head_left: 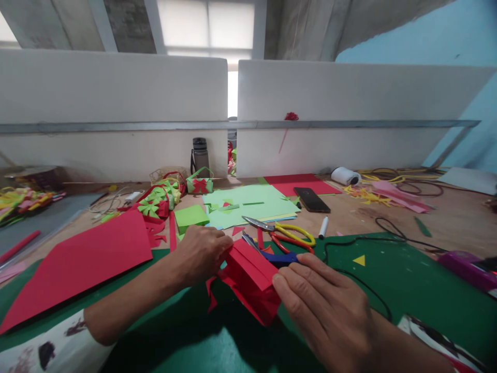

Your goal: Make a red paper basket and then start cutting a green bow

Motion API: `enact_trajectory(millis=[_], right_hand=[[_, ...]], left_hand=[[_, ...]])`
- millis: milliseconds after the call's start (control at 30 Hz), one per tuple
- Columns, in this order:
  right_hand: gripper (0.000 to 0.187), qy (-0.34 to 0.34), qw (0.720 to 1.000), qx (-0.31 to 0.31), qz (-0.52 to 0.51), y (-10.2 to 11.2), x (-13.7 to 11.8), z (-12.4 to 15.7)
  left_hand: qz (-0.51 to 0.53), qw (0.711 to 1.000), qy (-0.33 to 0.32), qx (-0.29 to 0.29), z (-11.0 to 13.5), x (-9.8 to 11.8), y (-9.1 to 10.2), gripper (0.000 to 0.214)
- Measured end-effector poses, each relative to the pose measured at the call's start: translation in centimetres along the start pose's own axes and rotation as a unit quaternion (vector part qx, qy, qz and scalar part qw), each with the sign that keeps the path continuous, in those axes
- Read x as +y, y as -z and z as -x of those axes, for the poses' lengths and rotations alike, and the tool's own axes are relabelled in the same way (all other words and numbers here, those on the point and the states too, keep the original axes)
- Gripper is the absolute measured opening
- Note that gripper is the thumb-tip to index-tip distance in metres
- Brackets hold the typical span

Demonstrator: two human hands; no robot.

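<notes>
A folded red paper box is held above the green mat between my two hands. My left hand pinches its far left corner with curled fingers. Along its right edge, the fingers of my right hand press on the paper. Blue-handled scissors are just behind the box, beside my right fingertips; whether those fingers touch the handle I cannot tell. Red paper scraps show by the box's left side. Farther back lie scissors with yellow and red handles.
A large red sheet lies at left, with a green folded paper piece nearby. Behind are pale green sheets, a phone, a white marker and a bottle. A black cable crosses the green mat.
</notes>
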State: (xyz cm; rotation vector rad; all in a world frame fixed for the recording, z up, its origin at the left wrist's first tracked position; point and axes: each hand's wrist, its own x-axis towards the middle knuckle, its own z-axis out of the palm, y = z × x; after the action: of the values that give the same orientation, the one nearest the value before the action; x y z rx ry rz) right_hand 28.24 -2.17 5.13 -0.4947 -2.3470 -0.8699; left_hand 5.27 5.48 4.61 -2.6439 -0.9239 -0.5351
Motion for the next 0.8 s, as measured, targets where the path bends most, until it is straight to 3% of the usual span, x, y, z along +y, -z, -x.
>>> enact_trajectory(millis=[267, 400, 533, 667, 800], right_hand=[[0.033, -0.008, 1.0, -0.002, -0.006, 0.3, 0.0, -0.3], [0.031, -0.019, 1.0, -0.002, -0.007, 0.2, 0.1, -0.5], [0.027, -0.045, 0.999, -0.004, -0.01, -0.2, 0.2, -0.8], [0.024, -0.059, 0.998, 0.016, -0.018, -0.4, 0.0, -1.1], [0.023, -0.07, 0.997, 0.018, -0.026, -0.4, -0.1, -1.1]], left_hand=[[0.041, 0.999, -0.004, -0.032, -0.1, -0.8, 0.5, 0.02], [0.124, 0.99, -0.035, -0.051, 0.1, -0.9, 2.5, 0.018], [0.19, 0.977, -0.083, -0.052, -0.3, 1.2, 4.5, 0.025], [0.228, 0.968, -0.101, 0.02, -0.5, 3.0, 3.5, 0.022], [0.267, 0.953, -0.097, 0.107, -0.2, 3.3, 1.6, 0.021]])
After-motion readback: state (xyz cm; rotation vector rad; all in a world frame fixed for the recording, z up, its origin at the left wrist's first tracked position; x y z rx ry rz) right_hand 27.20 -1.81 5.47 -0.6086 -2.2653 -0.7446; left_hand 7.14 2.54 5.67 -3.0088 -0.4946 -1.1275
